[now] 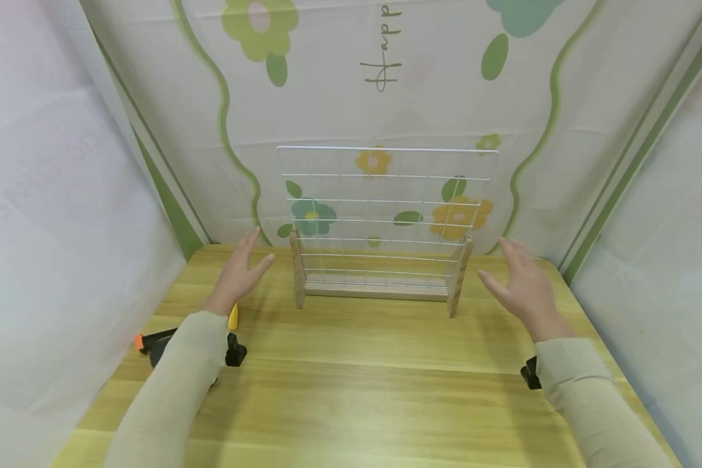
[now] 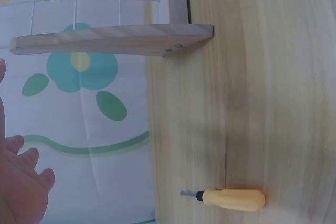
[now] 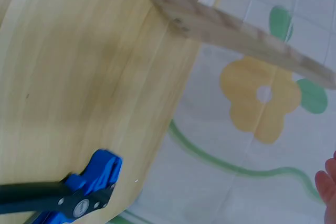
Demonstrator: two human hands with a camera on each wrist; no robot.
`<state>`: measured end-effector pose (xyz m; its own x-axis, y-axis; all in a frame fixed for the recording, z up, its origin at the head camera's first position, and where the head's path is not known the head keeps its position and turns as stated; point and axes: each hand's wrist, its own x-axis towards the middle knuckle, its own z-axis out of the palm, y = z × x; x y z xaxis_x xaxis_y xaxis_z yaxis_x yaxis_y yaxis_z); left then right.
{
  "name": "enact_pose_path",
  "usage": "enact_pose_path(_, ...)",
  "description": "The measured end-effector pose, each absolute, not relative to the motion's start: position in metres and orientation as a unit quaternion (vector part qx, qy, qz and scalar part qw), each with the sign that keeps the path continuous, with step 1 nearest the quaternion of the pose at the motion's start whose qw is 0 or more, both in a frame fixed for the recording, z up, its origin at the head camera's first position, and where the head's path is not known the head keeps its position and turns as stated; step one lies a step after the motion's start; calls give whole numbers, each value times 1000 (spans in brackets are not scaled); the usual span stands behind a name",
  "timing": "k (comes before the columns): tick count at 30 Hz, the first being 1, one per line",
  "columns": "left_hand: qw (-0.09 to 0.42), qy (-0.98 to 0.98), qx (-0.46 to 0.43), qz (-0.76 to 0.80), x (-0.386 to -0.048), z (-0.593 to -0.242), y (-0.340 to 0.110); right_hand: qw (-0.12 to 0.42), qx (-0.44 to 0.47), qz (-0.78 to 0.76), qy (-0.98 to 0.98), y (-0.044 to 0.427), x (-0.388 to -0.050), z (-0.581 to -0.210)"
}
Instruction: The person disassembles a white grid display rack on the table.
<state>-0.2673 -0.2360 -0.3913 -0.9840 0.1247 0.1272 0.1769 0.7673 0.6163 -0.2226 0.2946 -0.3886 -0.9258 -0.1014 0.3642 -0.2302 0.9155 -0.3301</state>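
A white wire grid [image 1: 380,201] stands upright in a light wooden base [image 1: 374,290] with a side post at each end. My left hand [image 1: 236,276] hovers to the left of the base, fingers extended, thumb apart, holding nothing. On the other side my right hand [image 1: 526,289] is held the same way, apart from the rack and holding nothing. In the left wrist view, a screwdriver [image 2: 233,199] with a yellow handle lies on the table. A blue and black hand tool [image 3: 84,195] lies near the table edge in the right wrist view; its exact kind is unclear.
A black tool with an orange tip [image 1: 140,342] lies at the left, partly hidden by the left forearm. White flower-printed cloth [image 1: 421,110] rises behind the wooden table [image 1: 351,390], with white cloth sides left and right. Black devices [image 1: 236,351] sit at both wrists.
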Motion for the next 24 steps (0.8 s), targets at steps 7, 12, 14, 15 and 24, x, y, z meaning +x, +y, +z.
enact_pose_path(7, 50, -891, -62, -447, -271, -385, -229, 248, 114, 229, -934, 266, -225, -384)
enact_pose_path(12, 67, -872, -74, -480, -277, -383, -219, 284, 141, 251, -915, 245, -230, -383)
enact_pose_path(14, 65, -871, -83, -479, -280, -383, -215, 291, 149, 259, -909, 236, -232, -383)
enact_pose_path(15, 63, -872, -84, -479, -281, -384, -214, 291, 151, 263, -907, 232, -233, -384)
enact_pose_path(24, 54, -863, -106, -491, -291, -380, -200, 278, 161, 290, -902, 191, -244, -383)
